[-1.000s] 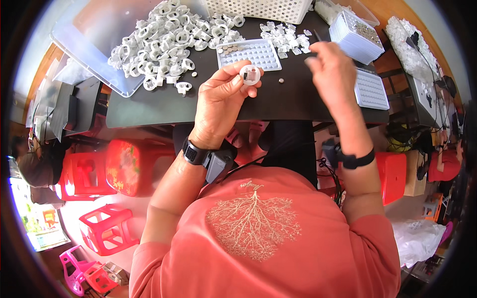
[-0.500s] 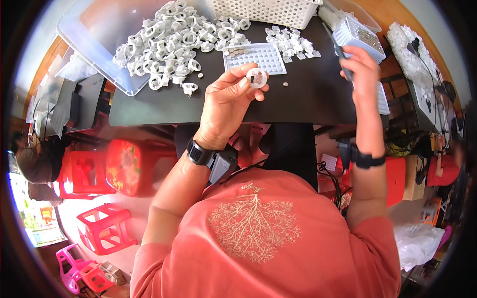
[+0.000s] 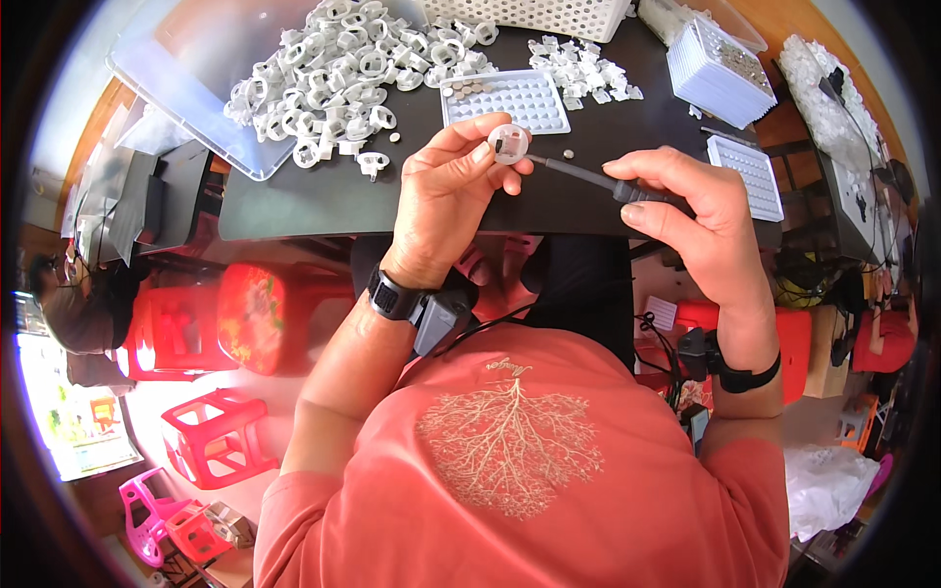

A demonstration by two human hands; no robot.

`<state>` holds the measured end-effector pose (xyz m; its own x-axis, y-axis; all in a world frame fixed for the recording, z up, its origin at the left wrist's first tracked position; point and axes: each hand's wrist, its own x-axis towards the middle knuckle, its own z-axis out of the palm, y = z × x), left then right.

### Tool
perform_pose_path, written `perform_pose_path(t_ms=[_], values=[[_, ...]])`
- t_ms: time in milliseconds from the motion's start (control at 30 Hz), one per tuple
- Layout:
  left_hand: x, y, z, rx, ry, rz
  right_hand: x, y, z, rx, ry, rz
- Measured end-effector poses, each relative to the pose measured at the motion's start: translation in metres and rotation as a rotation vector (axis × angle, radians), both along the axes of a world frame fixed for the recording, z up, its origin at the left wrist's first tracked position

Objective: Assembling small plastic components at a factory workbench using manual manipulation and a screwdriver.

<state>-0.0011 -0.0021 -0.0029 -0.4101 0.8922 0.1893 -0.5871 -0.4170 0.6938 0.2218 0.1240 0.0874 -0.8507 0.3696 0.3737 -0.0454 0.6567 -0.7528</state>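
My left hand (image 3: 446,201) pinches a small white round plastic part (image 3: 509,143) between thumb and fingers, above the front edge of the dark table (image 3: 323,196). My right hand (image 3: 691,211) grips a dark pen-shaped tool (image 3: 598,180) whose thin tip points left and meets the white part. Just behind the part lies a white grid tray (image 3: 505,101) with small round pieces in its far-left cells. A loose heap of white plastic parts (image 3: 333,69) spreads across the table's far left.
A clear plastic lid (image 3: 186,73) lies under the heap. More white grid trays (image 3: 747,176) and a stacked tray block (image 3: 720,69) sit at the right, a white basket (image 3: 549,15) at the back. Red stools (image 3: 221,318) stand below left, where another person (image 3: 83,304) sits.
My right hand came back from the far right of the table holding the dark tool and brought its tip to the white part. My left hand lowered slightly with the part.
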Motion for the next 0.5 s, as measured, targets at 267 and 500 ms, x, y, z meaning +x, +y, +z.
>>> perform_pose_path(t_ms=[267,500], values=[[0.001,-0.001,0.003,-0.013,0.048,0.017,-0.02,-0.015,-0.001,0.362,0.009,-0.166],[0.003,-0.001,0.004,-0.042,0.056,0.047,-0.028,-0.024,0.007,0.507,-0.078,-0.211]])
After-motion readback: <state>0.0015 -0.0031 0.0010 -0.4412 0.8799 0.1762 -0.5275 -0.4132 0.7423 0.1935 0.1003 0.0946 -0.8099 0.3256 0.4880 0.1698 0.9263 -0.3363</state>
